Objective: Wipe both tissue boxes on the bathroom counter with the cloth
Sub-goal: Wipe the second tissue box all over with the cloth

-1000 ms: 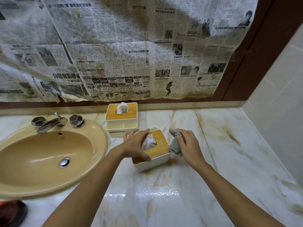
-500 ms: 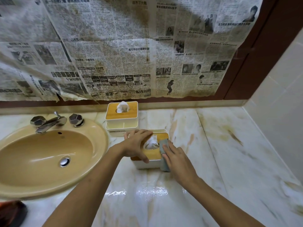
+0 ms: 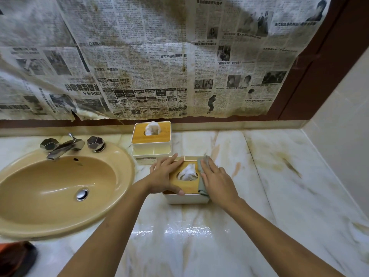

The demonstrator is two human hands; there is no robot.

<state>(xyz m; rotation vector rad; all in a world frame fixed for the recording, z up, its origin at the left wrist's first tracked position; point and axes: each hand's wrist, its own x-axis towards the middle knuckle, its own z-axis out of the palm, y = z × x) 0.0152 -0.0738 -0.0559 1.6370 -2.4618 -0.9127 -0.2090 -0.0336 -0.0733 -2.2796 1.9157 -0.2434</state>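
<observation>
Our right grip (image 3: 215, 178) is pressing the cloth (image 3: 201, 185) flat against the right strip of the near tissue box (image 3: 187, 198)'s wooden lid, fingers straight and released rather than clenched. Our left grip (image 3: 165, 176) is lying across the left side of the same lid, fingers nearly straight and thumb along the front edge, steadying the box without closing round it. The box is sitting on the counter (image 3: 199, 236), right of the sink (image 3: 50, 186), with its tissue (image 3: 187, 172) poking up between our hands.

A second ago the cloth was bunched in the right grip beside the box, which sat skewed. Now the box is lying squarer to us and the cloth is spreading over the lid, so we are judging that wiping of its top is under way. The far tissue box (image 3: 151, 140), by the back wall, is standing untouched by either hand.

Most of the cloth is hiding under the right grip. The lid's left part and the box's right wall are covered too. A dark object (image 3: 16, 258) at the lower left is cut off, and we cannot identify it.
</observation>
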